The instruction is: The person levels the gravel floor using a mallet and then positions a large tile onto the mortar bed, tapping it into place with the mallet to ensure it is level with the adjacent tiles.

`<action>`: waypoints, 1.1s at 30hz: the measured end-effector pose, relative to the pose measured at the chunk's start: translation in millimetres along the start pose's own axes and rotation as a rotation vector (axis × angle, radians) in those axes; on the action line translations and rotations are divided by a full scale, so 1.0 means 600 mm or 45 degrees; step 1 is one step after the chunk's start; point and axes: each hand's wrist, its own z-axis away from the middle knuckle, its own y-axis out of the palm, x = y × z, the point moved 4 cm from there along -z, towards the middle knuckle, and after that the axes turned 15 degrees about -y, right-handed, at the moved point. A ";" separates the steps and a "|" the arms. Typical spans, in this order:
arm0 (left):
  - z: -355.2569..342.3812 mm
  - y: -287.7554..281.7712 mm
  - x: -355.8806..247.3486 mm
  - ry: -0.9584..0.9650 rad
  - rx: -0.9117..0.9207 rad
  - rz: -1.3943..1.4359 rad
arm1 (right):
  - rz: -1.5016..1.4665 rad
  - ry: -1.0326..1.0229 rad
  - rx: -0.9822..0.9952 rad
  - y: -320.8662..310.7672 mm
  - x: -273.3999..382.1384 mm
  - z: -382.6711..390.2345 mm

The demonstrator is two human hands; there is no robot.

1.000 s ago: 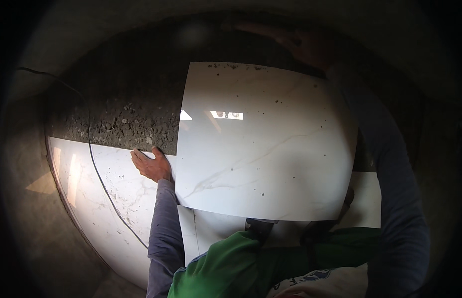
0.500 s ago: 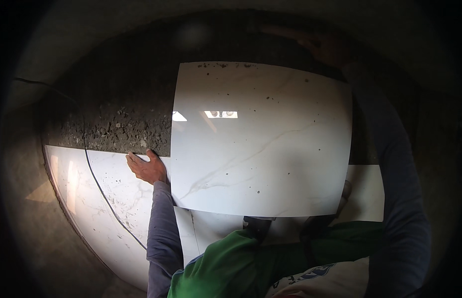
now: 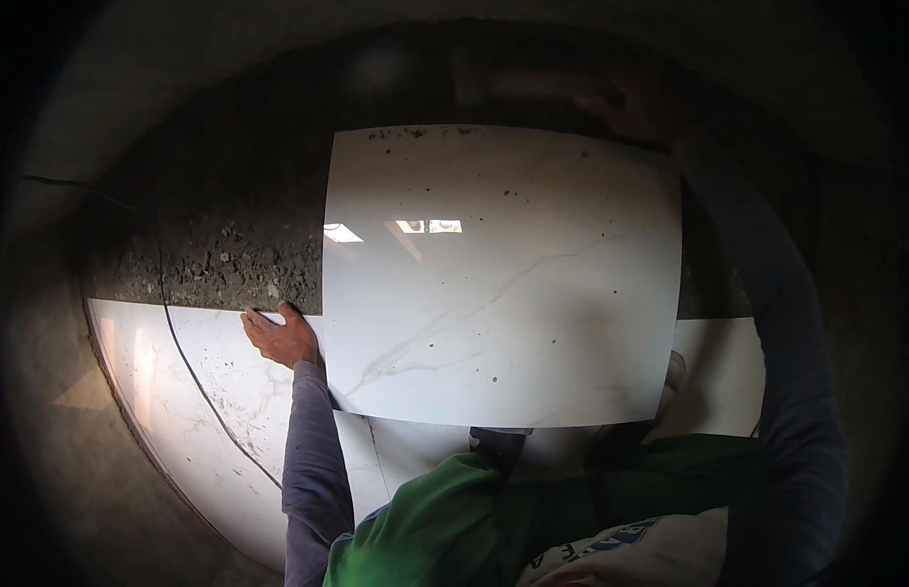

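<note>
A large white marble-patterned tile [image 3: 503, 284] lies in front of me, dotted with dark crumbs and reflecting bright light. My left hand [image 3: 281, 338] rests on the laid tiles beside its left edge, fingers spread near the border with the rough mortar. Beyond the far right corner of the big tile, in deep shadow, my right hand [image 3: 630, 106] is closed round the handle of a mallet [image 3: 532, 84]. Its blocky head points left; darkness and blur hide its detail. Whether the mallet touches anything, I cannot tell.
Dark crumbly mortar [image 3: 234, 269] borders the big tile on the left and far side. A black cable [image 3: 195, 372] runs across the laid white tiles [image 3: 229, 391]. Another pale tile [image 3: 723, 377] lies at right. My green-clad legs [image 3: 425, 528] are at the near edge.
The mallet in my right hand has shifted left and slightly lower in the view, and its head now shows. My left hand stays beside the tile; the whole view has moved a little.
</note>
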 end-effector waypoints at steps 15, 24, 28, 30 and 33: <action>0.000 0.008 0.007 0.035 -0.029 -0.007 | 0.082 -0.044 0.089 -0.009 0.006 0.001; 0.000 0.001 0.002 0.015 -0.019 -0.002 | 0.153 -0.025 0.105 -0.007 -0.005 0.039; 0.001 0.000 0.006 0.065 -0.060 0.005 | 0.074 0.382 0.198 0.001 -0.026 0.067; 0.000 0.004 0.011 0.036 -0.035 -0.012 | 0.201 0.232 0.238 0.003 -0.022 0.075; -0.003 0.008 0.009 0.044 -0.042 -0.001 | 0.319 0.001 0.151 -0.003 -0.020 0.083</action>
